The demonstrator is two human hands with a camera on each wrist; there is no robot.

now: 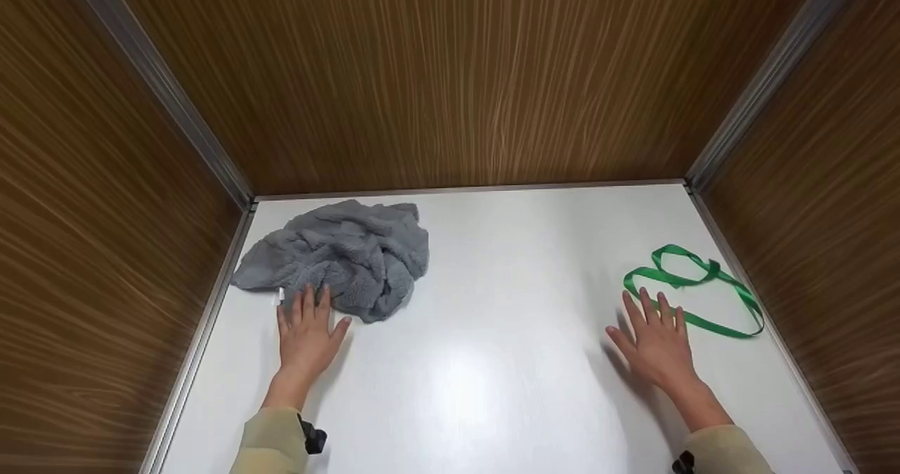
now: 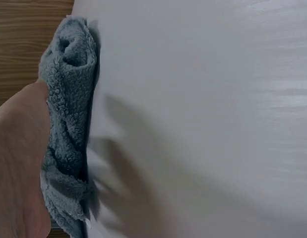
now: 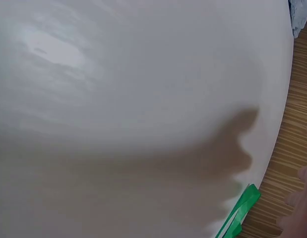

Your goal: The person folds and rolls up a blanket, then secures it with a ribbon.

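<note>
Left hand [image 1: 306,332] flat and spread on the white tabletop [image 1: 492,361], fingertips just touching the near edge of the crumpled grey fleece towel [image 1: 344,257], holding nothing. Right hand [image 1: 655,344] likewise open and empty, fingers straight, tips right at the looped green ribbon [image 1: 692,287].

Likely trouble: could snag only a top fold of the towel and drag the heap into the corner by the wooden wall [image 1: 105,235]. Could also flick the light ribbon toward the right-hand edge with a careless brush.

Towel: thick, nubbly pile, bunched in deep folds at back left, small white tag [image 1: 280,294] showing. Ribbon: thin, glossy, crossing itself, far right.
</note>
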